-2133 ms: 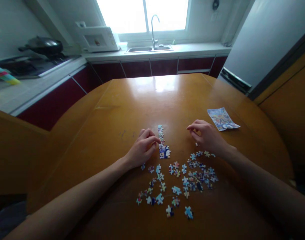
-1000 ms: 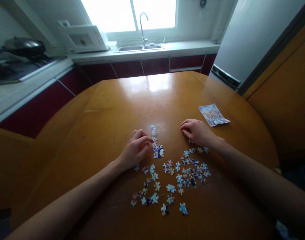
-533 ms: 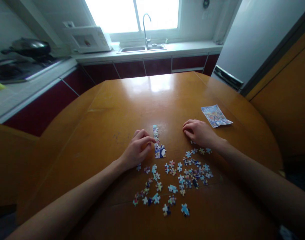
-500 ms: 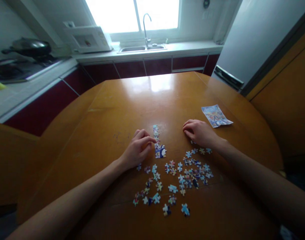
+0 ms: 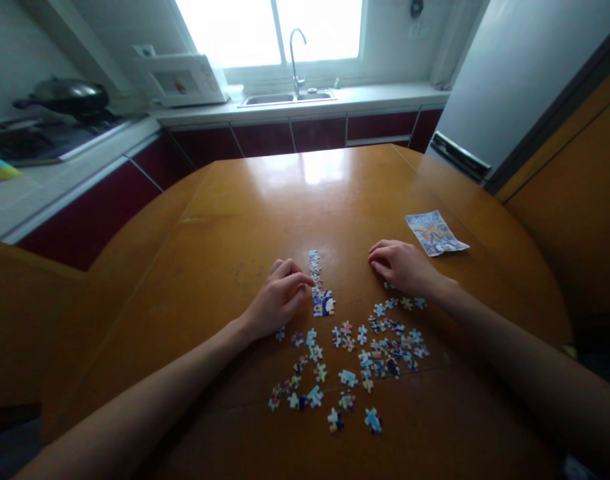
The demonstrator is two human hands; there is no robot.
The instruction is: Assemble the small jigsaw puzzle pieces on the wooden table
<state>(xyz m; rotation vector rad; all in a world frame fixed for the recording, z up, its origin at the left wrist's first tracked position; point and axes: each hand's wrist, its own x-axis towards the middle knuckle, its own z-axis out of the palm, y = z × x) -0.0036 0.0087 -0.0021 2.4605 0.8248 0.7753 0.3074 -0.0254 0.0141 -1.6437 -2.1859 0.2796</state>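
Note:
My left hand [image 5: 277, 300] rests on the table beside a strip of joined jigsaw pieces [image 5: 315, 263]. Its index finger reaches to the left edge of the strip, just above a wider joined block [image 5: 323, 303] in blue and white. The thumb is apart from that finger, and no piece shows in the hand. To the right, my right hand [image 5: 397, 263] lies loosely bent on the tabletop, fingers apart from the thumb, holding nothing that I can see. Many loose jigsaw pieces [image 5: 379, 357] are spread between my forearms; a few lie partly hidden by my right hand.
A creased picture sheet [image 5: 437, 233] lies on the wooden table [image 5: 265, 213], beyond my right hand. Past the far edge stand a counter with a sink [image 5: 269, 99], a white microwave [image 5: 185, 80] and a stove with a pan [image 5: 65, 97]. A fridge [image 5: 525, 73] is at the right.
The whole view has shifted slightly, so everything appears a little further right. Both hands and the jigsaw pieces keep their places on the table.

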